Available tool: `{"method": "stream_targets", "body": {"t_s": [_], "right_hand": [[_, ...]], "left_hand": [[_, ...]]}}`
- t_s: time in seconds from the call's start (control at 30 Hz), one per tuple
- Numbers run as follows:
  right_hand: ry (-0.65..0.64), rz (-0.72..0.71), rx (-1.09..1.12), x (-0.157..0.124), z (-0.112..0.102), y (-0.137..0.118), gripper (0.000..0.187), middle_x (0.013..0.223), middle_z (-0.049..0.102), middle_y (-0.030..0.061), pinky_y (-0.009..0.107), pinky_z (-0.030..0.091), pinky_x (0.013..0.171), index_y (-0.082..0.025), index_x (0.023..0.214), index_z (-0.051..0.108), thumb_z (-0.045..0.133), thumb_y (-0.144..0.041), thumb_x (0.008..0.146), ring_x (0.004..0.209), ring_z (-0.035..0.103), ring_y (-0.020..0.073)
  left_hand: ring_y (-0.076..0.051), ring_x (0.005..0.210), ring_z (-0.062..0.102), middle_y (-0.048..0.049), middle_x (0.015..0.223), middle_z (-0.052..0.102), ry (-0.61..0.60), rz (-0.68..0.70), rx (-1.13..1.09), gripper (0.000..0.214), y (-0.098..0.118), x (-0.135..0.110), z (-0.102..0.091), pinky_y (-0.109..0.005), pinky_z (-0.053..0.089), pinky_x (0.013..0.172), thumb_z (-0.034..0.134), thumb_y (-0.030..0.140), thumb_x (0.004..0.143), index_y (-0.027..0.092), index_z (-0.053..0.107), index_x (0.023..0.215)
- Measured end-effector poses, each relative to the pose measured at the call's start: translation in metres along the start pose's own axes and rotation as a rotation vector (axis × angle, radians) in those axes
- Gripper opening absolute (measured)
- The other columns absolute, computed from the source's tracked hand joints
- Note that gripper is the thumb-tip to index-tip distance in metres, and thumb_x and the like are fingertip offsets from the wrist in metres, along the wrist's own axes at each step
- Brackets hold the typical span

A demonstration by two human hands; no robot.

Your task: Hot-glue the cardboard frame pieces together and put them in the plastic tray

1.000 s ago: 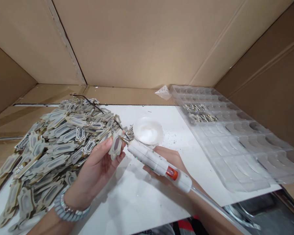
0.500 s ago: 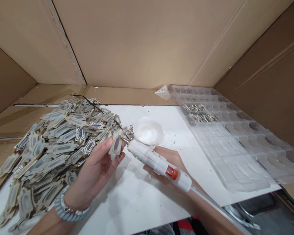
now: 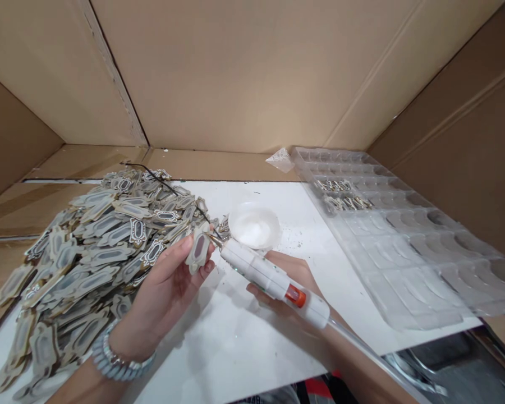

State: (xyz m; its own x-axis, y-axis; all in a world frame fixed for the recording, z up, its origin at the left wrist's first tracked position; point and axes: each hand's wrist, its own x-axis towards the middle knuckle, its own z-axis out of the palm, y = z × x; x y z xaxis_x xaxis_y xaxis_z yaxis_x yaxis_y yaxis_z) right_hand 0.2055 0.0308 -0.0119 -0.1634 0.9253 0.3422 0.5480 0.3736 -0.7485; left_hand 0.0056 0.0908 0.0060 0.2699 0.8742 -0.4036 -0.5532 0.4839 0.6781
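My left hand (image 3: 164,292) pinches one small ornate flat piece (image 3: 198,251) with a grey oval middle, held upright just right of a big pile of like pieces (image 3: 92,247). My right hand (image 3: 292,275) is wrapped under a white glue gun (image 3: 273,280) with an orange button. The gun's metal tip (image 3: 214,240) touches the top edge of the held piece. A pale bracelet (image 3: 118,359) circles my left wrist.
A small white bowl (image 3: 255,226) sits just behind the gun tip on the white board (image 3: 235,348). A clear plastic compartment tray (image 3: 404,241) lies at the right, a few cells holding small pieces (image 3: 345,193). Cardboard walls (image 3: 252,73) enclose the area.
The gun tip has slid slightly right along the top of the held piece. Both hands stay almost where they were.
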Motion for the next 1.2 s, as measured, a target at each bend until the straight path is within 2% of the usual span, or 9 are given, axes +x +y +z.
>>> {"method": "stream_targets", "body": {"t_s": [0.2, 0.3, 0.43, 0.53, 0.63, 0.8, 0.97, 1.1, 1.2], "right_hand": [[0.008, -0.016, -0.014, 0.001, 0.001, 0.002, 0.027, 0.062, 0.045, -0.0036, 0.023, 0.033, 0.049, -0.021, 0.062, 0.041, 0.059, -0.015, 0.081, 0.053, 0.043, 0.0099], [0.035, -0.021, -0.038, 0.0, 0.001, 0.0, 0.026, 0.062, 0.047, -0.0032, 0.023, 0.034, 0.049, -0.021, 0.062, 0.043, 0.059, -0.015, 0.081, 0.054, 0.045, 0.0102], [0.196, 0.042, -0.039, 0.001, 0.0, -0.005, 0.03, 0.06, 0.046, -0.004, 0.023, 0.033, 0.045, -0.022, 0.062, 0.042, 0.062, -0.024, 0.084, 0.049, 0.043, 0.0098], [0.316, 0.141, 0.011, 0.001, -0.002, -0.006, 0.029, 0.061, 0.049, -0.0032, 0.025, 0.037, 0.045, -0.023, 0.065, 0.044, 0.065, -0.031, 0.084, 0.051, 0.046, 0.0119], [0.344, 0.187, 0.005, 0.001, -0.005, -0.002, 0.033, 0.062, 0.049, -0.002, 0.027, 0.041, 0.048, -0.023, 0.062, 0.044, 0.066, -0.036, 0.084, 0.055, 0.048, 0.0136], [0.295, 0.171, -0.005, 0.001, -0.007, 0.0, 0.031, 0.061, 0.049, -0.0019, 0.027, 0.039, 0.044, -0.023, 0.064, 0.047, 0.065, -0.035, 0.085, 0.053, 0.047, 0.0138], [0.33, 0.138, 0.02, 0.002, -0.003, -0.001, 0.03, 0.06, 0.047, -0.0015, 0.027, 0.037, 0.043, -0.024, 0.065, 0.044, 0.064, -0.035, 0.086, 0.054, 0.047, 0.0149], [0.337, 0.095, 0.018, 0.003, -0.003, -0.001, 0.033, 0.059, 0.045, -0.0022, 0.029, 0.039, 0.046, -0.024, 0.065, 0.042, 0.061, -0.038, 0.088, 0.054, 0.047, 0.0154], [0.329, 0.099, 0.031, 0.003, -0.004, -0.002, 0.035, 0.058, 0.044, -0.0018, 0.03, 0.04, 0.046, -0.025, 0.066, 0.04, 0.059, -0.041, 0.09, 0.054, 0.047, 0.0166]], "left_hand": [[-0.009, 0.063, 0.062, -0.0001, 0.073, 0.072, -0.075, 0.143, 0.169, 0.032, 0.004, 0.001, -0.002, -0.014, 0.056, 0.061, 0.088, 0.036, 0.061, 0.017, 0.076, 0.083], [-0.012, 0.067, 0.063, -0.0033, 0.075, 0.073, -0.053, 0.247, 0.3, 0.027, 0.007, 0.003, -0.003, -0.017, 0.054, 0.061, 0.087, 0.034, 0.062, 0.017, 0.077, 0.081], [-0.016, 0.078, 0.064, -0.0048, 0.084, 0.074, -0.003, 0.342, 0.413, 0.031, 0.009, 0.007, -0.007, -0.021, 0.053, 0.069, 0.087, 0.036, 0.06, 0.021, 0.079, 0.085], [-0.012, 0.073, 0.06, -0.0026, 0.084, 0.07, -0.004, 0.405, 0.459, 0.036, 0.015, 0.008, -0.009, -0.018, 0.05, 0.063, 0.084, 0.037, 0.062, 0.024, 0.078, 0.096], [-0.01, 0.069, 0.055, 0.0004, 0.079, 0.063, -0.019, 0.523, 0.558, 0.045, 0.023, 0.009, -0.011, -0.015, 0.047, 0.057, 0.082, 0.033, 0.066, 0.026, 0.074, 0.109], [-0.013, 0.075, 0.06, 0.0025, 0.085, 0.066, 0.033, 0.787, 0.851, 0.058, 0.03, 0.017, -0.023, -0.021, 0.051, 0.073, 0.084, 0.022, 0.063, 0.028, 0.066, 0.117], [-0.018, 0.079, 0.062, 0.0004, 0.084, 0.068, 0.06, 0.819, 1.083, 0.056, 0.021, 0.032, -0.037, -0.024, 0.046, 0.08, 0.085, 0.016, 0.055, 0.025, 0.07, 0.107], [-0.027, 0.089, 0.06, -0.0041, 0.089, 0.067, 0.04, 0.928, 1.469, 0.052, 0.017, 0.042, -0.045, -0.034, 0.039, 0.094, 0.077, 0.024, 0.065, 0.023, 0.066, 0.115], [-0.032, 0.095, 0.057, -0.0067, 0.091, 0.066, 0.091, 0.993, 1.689, 0.054, 0.02, 0.045, -0.048, -0.042, 0.031, 0.1, 0.07, 0.03, 0.073, 0.022, 0.059, 0.126]]}}
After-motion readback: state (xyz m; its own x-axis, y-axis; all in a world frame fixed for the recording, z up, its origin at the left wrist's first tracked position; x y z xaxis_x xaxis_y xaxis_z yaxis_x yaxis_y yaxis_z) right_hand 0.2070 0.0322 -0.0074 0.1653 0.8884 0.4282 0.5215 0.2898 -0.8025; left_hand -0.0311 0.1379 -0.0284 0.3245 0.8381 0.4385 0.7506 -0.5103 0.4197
